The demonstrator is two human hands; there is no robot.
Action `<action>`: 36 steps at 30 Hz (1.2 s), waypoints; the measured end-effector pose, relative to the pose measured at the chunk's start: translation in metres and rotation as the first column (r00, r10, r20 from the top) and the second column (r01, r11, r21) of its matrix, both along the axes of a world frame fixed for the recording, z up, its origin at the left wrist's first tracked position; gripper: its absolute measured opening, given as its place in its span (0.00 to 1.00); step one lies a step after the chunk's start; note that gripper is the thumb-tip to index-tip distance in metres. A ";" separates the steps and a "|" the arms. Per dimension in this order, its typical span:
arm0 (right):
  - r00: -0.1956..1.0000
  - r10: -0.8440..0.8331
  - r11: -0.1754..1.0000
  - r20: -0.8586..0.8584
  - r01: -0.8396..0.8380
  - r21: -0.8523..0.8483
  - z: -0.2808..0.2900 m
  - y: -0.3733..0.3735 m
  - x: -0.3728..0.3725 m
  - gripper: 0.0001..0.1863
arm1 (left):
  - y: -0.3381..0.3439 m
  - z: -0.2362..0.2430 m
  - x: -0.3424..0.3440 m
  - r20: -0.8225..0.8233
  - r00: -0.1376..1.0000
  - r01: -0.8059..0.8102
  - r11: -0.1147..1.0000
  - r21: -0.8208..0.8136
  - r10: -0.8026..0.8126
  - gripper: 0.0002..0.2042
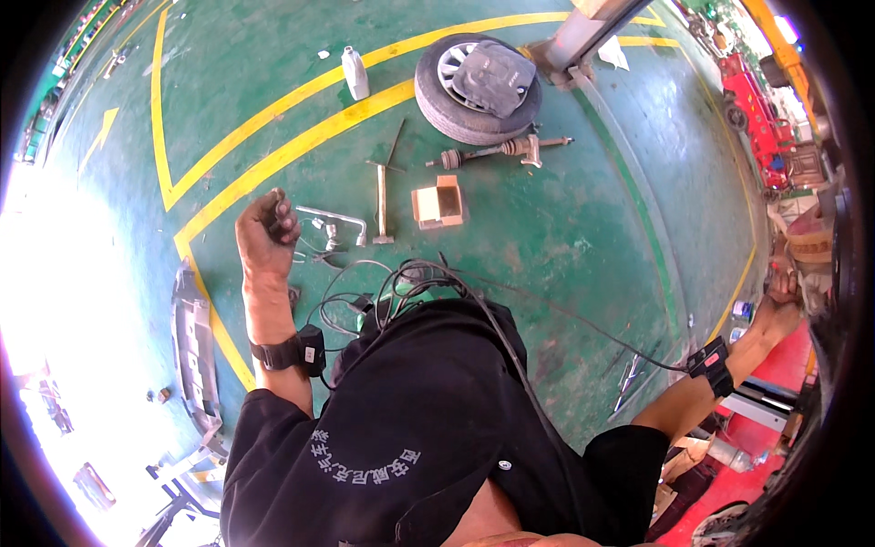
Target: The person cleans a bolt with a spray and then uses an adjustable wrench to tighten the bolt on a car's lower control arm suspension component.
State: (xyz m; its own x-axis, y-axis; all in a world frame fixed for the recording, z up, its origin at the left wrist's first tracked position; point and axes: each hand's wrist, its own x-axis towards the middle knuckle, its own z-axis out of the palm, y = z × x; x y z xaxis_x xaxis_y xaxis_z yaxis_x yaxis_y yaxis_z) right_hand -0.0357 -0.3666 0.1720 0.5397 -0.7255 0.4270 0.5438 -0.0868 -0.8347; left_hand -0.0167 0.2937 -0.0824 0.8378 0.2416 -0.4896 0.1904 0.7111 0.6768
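My left hand (265,232) is raised over the green floor with its fingers curled around a small dark part that I cannot make out. It hovers just left of a bent metal wrench (334,219). My right hand (782,305) stretches far to the right and rests against the edge of something at the picture's rim; whether it grips anything is hidden. Both wrists wear black bands. My black shirt fills the lower middle.
On the floor lie a T-shaped wrench (382,196), an open cardboard box (438,202), a drive shaft (497,151), a wheel (474,89) with a grey bag on it, and a white bottle (355,73). A grey bumper piece (193,346) lies at the left. Cables (401,278) trail near my chest.
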 end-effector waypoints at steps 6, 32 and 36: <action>0.999 -0.036 0.999 -0.010 0.036 -0.020 0.003 -0.005 -0.005 0.14 | 0.003 -0.004 -0.001 -0.034 0.999 -0.038 0.998 -0.044 0.037 0.06; 0.993 -0.089 0.989 -0.077 0.079 -0.125 -0.024 -0.047 0.004 0.12 | 0.007 -0.018 -0.006 -0.073 0.992 -0.104 0.992 -0.070 0.099 0.05; 0.984 -0.150 0.981 -0.093 0.136 -0.141 -0.027 -0.033 0.006 0.12 | 0.009 -0.021 -0.008 -0.088 0.989 -0.129 0.987 -0.094 0.121 0.05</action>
State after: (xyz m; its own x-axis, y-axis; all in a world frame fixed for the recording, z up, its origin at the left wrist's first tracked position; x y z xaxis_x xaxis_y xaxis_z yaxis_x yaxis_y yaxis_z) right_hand -0.0297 -0.3993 0.1452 0.4808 -0.7384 0.4729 0.4292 -0.2721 -0.8612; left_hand -0.0250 0.3025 -0.1037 0.7606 0.2884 -0.5817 0.1476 0.7957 0.5875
